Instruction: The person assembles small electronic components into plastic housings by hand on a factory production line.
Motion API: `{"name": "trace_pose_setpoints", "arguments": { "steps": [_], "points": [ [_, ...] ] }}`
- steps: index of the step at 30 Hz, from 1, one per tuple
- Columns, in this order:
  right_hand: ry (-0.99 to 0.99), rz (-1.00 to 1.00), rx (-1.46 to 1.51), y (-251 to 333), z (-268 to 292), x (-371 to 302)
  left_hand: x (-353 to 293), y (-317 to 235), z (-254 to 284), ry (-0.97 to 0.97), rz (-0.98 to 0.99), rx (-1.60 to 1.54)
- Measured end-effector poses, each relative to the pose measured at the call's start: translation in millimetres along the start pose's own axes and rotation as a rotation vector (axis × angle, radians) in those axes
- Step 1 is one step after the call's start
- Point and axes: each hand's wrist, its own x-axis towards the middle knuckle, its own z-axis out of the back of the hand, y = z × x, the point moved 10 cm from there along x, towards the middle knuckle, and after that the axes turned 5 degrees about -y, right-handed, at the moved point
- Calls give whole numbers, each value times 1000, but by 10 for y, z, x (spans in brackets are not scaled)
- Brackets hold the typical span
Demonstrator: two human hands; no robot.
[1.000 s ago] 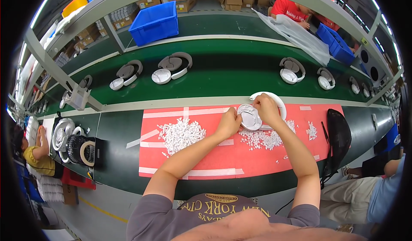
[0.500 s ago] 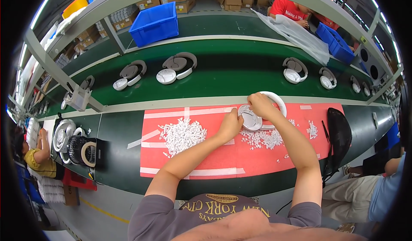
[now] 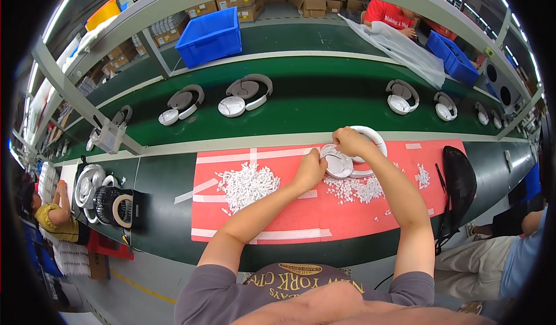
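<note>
A pair of white headphones (image 3: 339,166) rests on the red mat (image 3: 289,212), its round earcup facing up and its headband curving away to the right. My left hand (image 3: 313,168) is closed on the near-left rim of the earcup. Over the far side of the cup, my right hand (image 3: 351,142) has its fingers pinched together; whatever lies between them is hidden. Small white plastic pieces (image 3: 359,190) are scattered just below the headphones. A larger heap of longer white pieces (image 3: 248,187) lies left of my left forearm.
Beyond the mat runs a green conveyor belt (image 3: 324,108) carrying several headphones (image 3: 233,106). A blue bin (image 3: 209,38) stands behind it. A black fan (image 3: 113,204) and tape roll (image 3: 123,210) sit left; a black curved object (image 3: 459,177) lies right. People work nearby.
The headphones on the belt have shifted slightly to the right. My hands stay at the same earcup, with only a slight movement of the right fingers.
</note>
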Motion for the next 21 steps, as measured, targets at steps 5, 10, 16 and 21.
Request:
{"name": "trace_pose_setpoints", "arguments": {
  "steps": [5, 10, 16, 21],
  "points": [
    [64, 119, -141, 135, -14, -26, -31, 42, -66, 50, 111, -77],
    [102, 144, -205, 138, -35, -48, -26, -10, -134, 64, 134, -113],
    [-358, 125, -1, 150, 638, -128, 217, -256, 204, -2, 127, -206],
    [-797, 65, 155, 405, 905, -712, 1014, 335, -20, -24, 335, -415]
  ]
}}
